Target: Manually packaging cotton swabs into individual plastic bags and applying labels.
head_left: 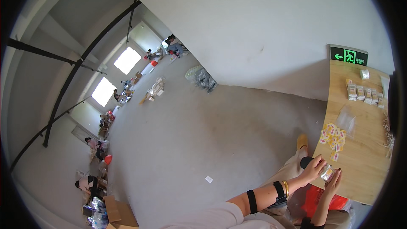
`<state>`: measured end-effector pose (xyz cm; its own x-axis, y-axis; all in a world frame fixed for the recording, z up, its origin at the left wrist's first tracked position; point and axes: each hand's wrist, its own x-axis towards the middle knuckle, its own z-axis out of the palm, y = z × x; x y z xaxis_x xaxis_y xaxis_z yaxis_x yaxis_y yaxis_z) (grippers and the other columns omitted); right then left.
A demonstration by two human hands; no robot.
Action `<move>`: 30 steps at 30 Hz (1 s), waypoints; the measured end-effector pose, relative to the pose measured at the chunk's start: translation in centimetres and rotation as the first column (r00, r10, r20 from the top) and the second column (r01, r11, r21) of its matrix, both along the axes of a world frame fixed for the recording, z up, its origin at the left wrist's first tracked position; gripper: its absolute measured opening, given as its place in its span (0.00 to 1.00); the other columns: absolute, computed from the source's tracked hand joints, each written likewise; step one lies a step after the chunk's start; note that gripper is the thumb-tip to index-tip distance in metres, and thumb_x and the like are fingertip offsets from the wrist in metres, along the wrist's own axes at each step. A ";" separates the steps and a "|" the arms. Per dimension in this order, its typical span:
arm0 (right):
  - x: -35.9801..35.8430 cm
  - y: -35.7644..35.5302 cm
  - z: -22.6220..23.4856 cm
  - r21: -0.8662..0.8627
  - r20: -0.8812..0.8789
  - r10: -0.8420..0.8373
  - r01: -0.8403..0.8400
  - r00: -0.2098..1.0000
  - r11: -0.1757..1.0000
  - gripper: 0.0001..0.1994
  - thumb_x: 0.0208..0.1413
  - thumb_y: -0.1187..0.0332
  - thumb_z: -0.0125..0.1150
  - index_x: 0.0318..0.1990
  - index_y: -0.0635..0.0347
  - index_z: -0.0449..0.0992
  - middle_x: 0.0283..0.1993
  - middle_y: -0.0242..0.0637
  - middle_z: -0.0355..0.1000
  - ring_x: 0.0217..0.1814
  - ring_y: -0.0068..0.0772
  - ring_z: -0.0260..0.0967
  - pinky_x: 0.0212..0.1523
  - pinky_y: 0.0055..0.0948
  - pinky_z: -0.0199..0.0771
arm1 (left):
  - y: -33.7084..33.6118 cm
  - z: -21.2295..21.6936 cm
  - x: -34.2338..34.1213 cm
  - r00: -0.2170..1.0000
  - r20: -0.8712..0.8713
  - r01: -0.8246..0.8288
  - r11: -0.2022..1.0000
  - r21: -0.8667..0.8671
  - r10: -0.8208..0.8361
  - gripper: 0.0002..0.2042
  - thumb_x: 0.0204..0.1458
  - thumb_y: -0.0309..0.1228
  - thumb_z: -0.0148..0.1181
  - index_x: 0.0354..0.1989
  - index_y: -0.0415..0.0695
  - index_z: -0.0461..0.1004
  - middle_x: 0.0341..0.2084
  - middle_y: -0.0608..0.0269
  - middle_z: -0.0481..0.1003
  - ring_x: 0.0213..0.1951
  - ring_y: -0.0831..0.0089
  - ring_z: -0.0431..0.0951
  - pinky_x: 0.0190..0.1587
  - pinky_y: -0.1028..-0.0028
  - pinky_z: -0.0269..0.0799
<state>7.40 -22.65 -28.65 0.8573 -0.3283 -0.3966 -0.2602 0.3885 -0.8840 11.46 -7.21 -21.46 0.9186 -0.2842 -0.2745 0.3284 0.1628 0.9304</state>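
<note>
At the near edge of the wooden table (362, 161), a small clear packet with a whitish filling and a yellowish label (327, 173) is between my hands. My left hand (314, 168) pinches its left side. On its right side are the bent fingers of my right hand (333, 182). What exactly fills the packet is too small to tell. Just beyond my hands lies a loose pile of yellow and white printed cards (334, 135). Beside that pile is a flat clear plastic bag (346, 119).
Farther back on the table stand a row of filled packets (365, 94) and a white roll (364, 74). A red plastic bag (313, 199) hangs below the table edge. An open cardboard box (118, 212) sits at lower left. Several people work along the far-left wall.
</note>
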 end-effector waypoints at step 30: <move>2.2 4.2 5.3 0.035 0.042 -0.049 0.047 0.998 0.998 0.14 0.72 0.59 0.48 0.41 0.60 0.74 0.32 0.25 0.69 0.30 0.15 0.62 0.28 0.21 0.62 | 2.0 -0.8 0.8 0.908 0.381 -0.305 0.898 0.318 0.174 0.11 0.66 0.37 0.54 0.39 0.41 0.70 0.24 0.60 0.74 0.26 0.71 0.74 0.31 0.70 0.70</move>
